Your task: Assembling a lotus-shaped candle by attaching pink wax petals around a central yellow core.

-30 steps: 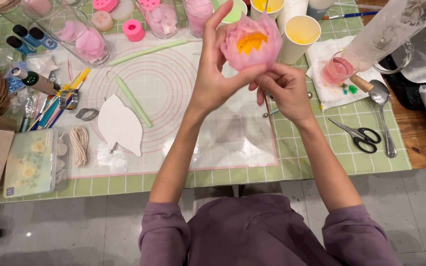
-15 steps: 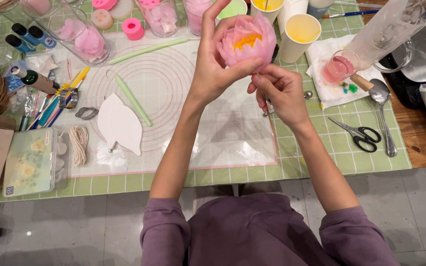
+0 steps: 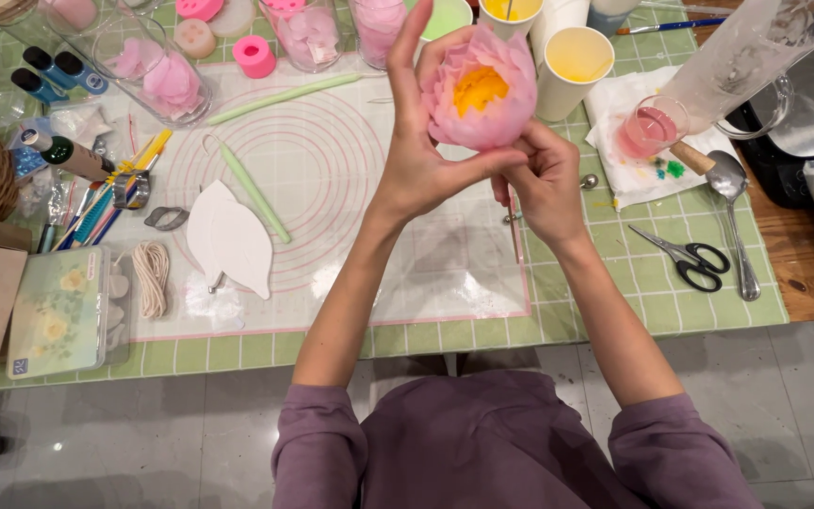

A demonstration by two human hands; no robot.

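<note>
Both hands close around a nearly full pink flower held up over the mat.

Our left hand (image 3: 416, 165) cups the pink tissue-like flower with the yellow centre (image 3: 482, 90) from the side, thumb pressed under the bloom and fingers spread up behind it; our right hand (image 3: 544, 179) pinches its base from below, where what may be a thin stem (image 3: 514, 236) hangs down, though the view is too poor there to be sure. We judge the bloom well advanced: many petal layers already ring the centre. What is left seems to be finishing work, since the white leaf-shaped cutout (image 3: 230, 238) and long pale-green modelling stick (image 3: 252, 188) lie unused on the translucent round-ruled work mat (image 3: 332, 151), and glass jars of loose pink petals (image 3: 157, 71) stand beyond, by the yellow-filled paper cup (image 3: 572, 61). Black-handled scissors (image 3: 690, 259) rest well apart to the right.
</note>
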